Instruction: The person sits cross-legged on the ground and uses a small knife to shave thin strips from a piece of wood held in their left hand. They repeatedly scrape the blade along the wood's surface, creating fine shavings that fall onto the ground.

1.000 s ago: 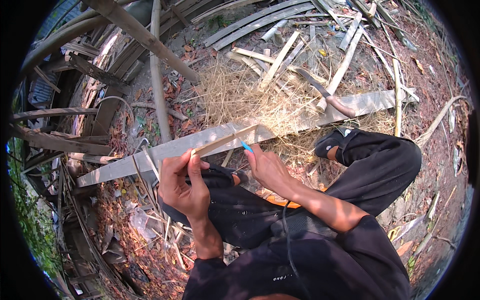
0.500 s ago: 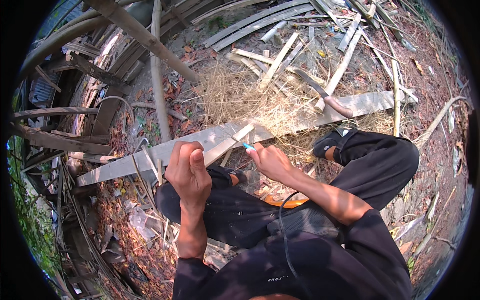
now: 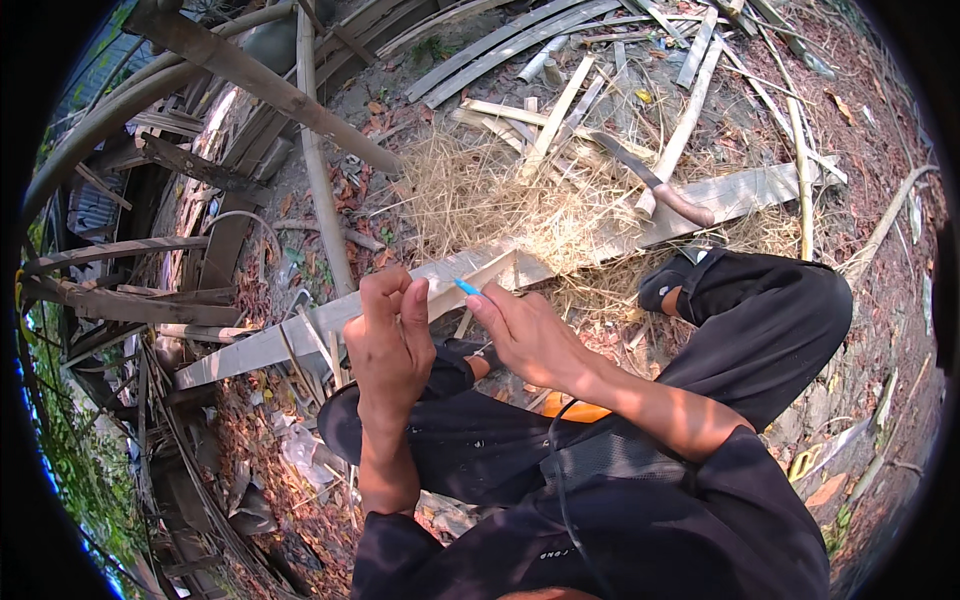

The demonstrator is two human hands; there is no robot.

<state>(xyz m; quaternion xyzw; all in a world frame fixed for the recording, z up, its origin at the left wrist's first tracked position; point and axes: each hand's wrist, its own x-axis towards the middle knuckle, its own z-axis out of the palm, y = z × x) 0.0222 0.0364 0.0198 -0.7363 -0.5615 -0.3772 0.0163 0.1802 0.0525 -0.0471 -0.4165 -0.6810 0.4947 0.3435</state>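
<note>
My right hand (image 3: pixel 535 338) is closed, thumb and fingers pinched round a slim blue object (image 3: pixel 466 286). Its tip points left toward my other hand; the rest is hidden in my grip. My left hand (image 3: pixel 390 335) is raised just beside it, fingers curled in and thumb upright. Whatever it holds, if anything, I cannot make out. Beyond both hands, a pale split wood strip (image 3: pixel 490 268) rests on a long grey plank (image 3: pixel 265 345), its near end hidden behind my left hand.
A large knife (image 3: pixel 680 203) with a brown handle lies on the plank's right part. Straw-like shavings (image 3: pixel 470 190) heap beyond the plank, with split strips (image 3: pixel 560 115) above. Wooden poles (image 3: pixel 325 160) stand at the left. My bent legs (image 3: pixel 770 320) flank the work area.
My right hand has moved slightly left, bringing the blue object close to my left hand. My left hand has shifted a little right. The whole view has tilted slightly.
</note>
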